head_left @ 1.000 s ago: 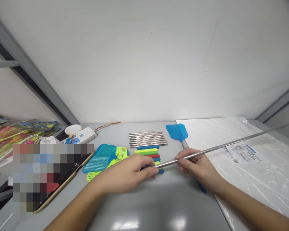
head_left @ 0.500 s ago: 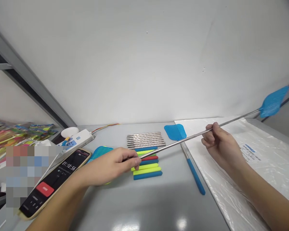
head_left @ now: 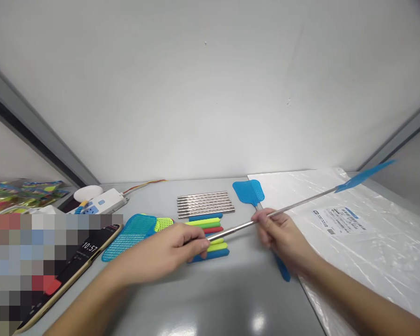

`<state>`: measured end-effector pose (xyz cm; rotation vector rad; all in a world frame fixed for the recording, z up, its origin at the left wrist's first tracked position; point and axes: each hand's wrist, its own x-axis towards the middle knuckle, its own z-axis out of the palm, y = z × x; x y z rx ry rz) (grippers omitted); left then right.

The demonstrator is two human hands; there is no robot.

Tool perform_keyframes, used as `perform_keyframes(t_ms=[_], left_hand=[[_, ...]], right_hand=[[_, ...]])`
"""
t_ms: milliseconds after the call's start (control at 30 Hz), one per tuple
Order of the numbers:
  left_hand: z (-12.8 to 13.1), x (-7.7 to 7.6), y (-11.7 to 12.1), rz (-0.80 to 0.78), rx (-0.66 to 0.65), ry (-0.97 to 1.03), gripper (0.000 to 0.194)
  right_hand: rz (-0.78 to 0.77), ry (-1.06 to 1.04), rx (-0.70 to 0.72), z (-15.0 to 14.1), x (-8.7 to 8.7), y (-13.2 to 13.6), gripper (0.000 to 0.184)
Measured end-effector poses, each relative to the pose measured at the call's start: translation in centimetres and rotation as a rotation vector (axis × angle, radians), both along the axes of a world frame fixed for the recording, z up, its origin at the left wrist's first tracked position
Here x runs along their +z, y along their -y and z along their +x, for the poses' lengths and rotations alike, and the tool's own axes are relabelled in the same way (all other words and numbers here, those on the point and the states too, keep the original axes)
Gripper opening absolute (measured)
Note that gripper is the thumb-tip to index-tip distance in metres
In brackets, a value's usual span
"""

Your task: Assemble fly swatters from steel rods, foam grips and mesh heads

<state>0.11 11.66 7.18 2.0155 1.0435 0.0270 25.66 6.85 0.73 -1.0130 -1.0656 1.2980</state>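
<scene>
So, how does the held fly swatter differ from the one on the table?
The held fly swatter is raised, its head pointing right, nearly edge-on; the lying fly swatter points its head toward the wall, broad face showing. The held one looks longer than the lying one. Both have blue heads and metal rods.

A smooth grey tabletop [head_left: 182, 298] carries a row of foam-like grips [head_left: 215, 254] in blue, yellow-green, green and red near its middle. From that row, slim silver metal rods [head_left: 206, 204] lie side by side at 12 o'clock. A blue perforated plastic fly swatter [head_left: 248, 191] has its head at 1 o'clock and its blue handle end at 4 o'clock, its middle hidden. At 3 o'clock spreads a flat white plastic-wrapped sheet [head_left: 378, 261] with a printed label. Blue and yellow-green mesh swatter heads [head_left: 131, 235] overlap at 9 o'clock; beyond them, a black-screened phone in a tan case [head_left: 91, 247] lies at 8 o'clock, partly pixelated. A white power strip [head_left: 108, 200] sits at 10 o'clock.
</scene>
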Motion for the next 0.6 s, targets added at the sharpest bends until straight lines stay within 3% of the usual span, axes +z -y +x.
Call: perform_keyframes(t_ms=[100, 233, 333, 500, 600], left_hand=[[1.7, -0.4, 1.0, -0.036, -0.013, 0.035, 0.044], [2.7, -0.3, 1.6, -0.036, 0.003, 0.084, 0.047], [2.0, -0.1, 1.1, -0.035, 0.002, 0.075, 0.046], [0.1, -0.3, -0.2, -0.058, 0.042, 0.034, 0.048], [-0.4, -0.4, -0.5, -0.072, 0.047, 0.006, 0.047]], right_hand=[[-0.036, 0.071, 0.114, -1.5, -0.1, 0.8, 0.028], [-0.043, 0.062, 0.087, -1.2, 0.5, 0.7, 0.032], [-0.036, -0.097, -0.024, 0.7, 1.1, -0.2, 0.039], [0.015, -0.321, -0.377, 4.5, 2.1, -1.9, 0.03], [0.0, -0.342, -0.438, 5.7, 2.3, -2.3, 0.024]])
